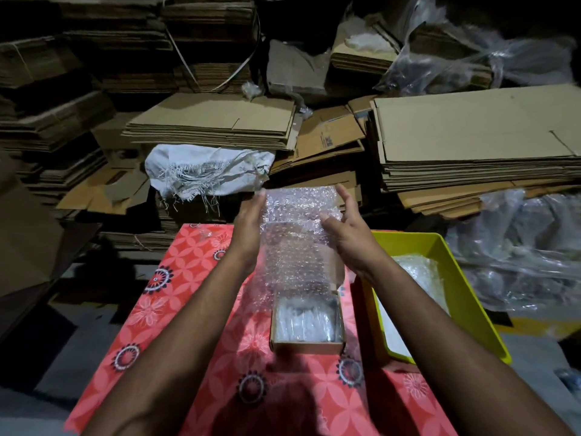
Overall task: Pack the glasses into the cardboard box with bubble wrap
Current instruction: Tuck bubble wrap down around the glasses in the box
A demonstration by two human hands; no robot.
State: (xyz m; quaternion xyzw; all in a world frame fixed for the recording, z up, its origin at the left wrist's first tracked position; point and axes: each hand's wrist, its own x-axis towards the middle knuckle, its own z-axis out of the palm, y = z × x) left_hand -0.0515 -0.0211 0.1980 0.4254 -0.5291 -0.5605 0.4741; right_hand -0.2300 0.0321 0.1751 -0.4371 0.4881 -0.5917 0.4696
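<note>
At the left of centre in the frame, the left hand [250,223] is reaching forward with its fingers straight and together, pressing flat against the left edge of the bubble wrap [298,243]. The sheet is standing up in the middle of the frame, clear and covered in small bubbles, glinting and slightly crumpled, and its lower end is trailing down into the cardboard box [306,322]. That small open box is sitting on the red patterned cloth [176,294] just below the hands, and whitish wrapped contents are showing inside it; whether these are the glasses is too blurred to tell. To the right of the sheet, the right hand [349,234] is holding its fingers straight and spread, the thumb touching the wrap's right edge, so neither hand is curling round it. Further right, a yellow tray [452,278] is holding more clear wrapping.

The step in hand appears to be laying the padding over the box contents. The next move probably calls for folding the sheet down evenly so it is covering the contents before the flaps are closing.
</note>
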